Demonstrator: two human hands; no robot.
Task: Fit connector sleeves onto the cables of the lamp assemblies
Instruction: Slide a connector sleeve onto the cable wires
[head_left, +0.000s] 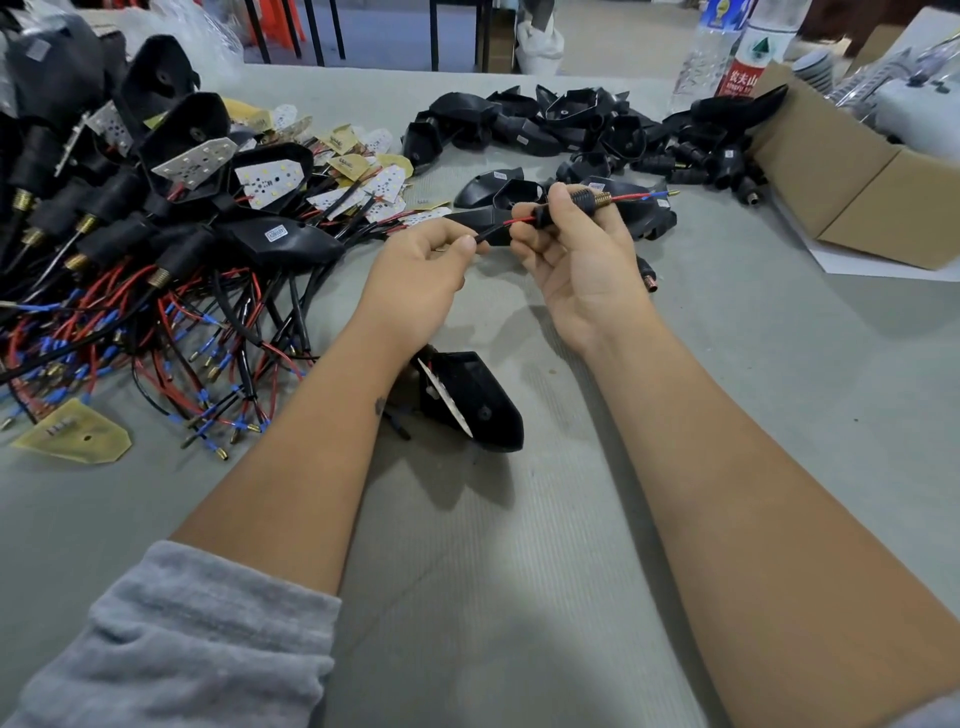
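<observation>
- left hand (422, 270) pinching the black cable (485, 236), just above the lamp housing (475, 400)
- right hand (574, 249) fingers clamped on the connector sleeve (569, 205), red wire (631, 197) poking out its far end

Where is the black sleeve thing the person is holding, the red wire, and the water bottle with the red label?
connector sleeve (569, 203): head view, on its black body, gripped in the right hand.
red wire (519, 222): head view, on the stretch between the two hands.
water bottle (748, 54): head view, on its red and white label.
</observation>
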